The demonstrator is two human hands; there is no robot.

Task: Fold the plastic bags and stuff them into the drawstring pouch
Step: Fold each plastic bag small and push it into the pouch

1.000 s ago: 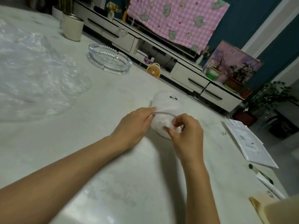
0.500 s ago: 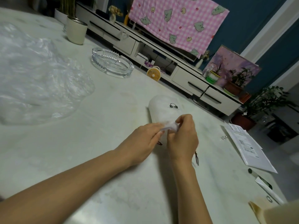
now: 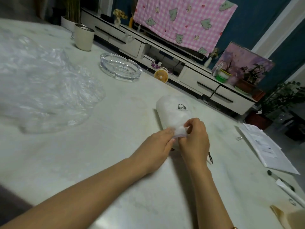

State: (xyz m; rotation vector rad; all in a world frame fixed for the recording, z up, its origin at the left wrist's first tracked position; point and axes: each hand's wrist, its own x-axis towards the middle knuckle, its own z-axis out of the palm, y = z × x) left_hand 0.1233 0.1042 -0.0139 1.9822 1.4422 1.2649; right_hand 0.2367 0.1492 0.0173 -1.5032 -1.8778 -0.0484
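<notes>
1. The pouch (image 3: 173, 111) lies on its side in the middle of the frame, plump, logo up, mouth toward the person.
2. A second ago the hands held that mouth spread apart. Now they have closed in, and the opening is bunched into a small white wad between them.
3. The left hand (image 3: 158, 146) pinches the wad's near side and the right hand (image 3: 194, 139), fingers curled, pinches the far side. I cannot tell whether the wad is rim or bag.
4. A dark cord (image 3: 211, 158) trails loose by the right wrist, so the mouth looks gathered, not drawn tight.
5. The bags (image 3: 41, 90) heaped at upper left sit well apart, so I'd say plenty remains.
</notes>
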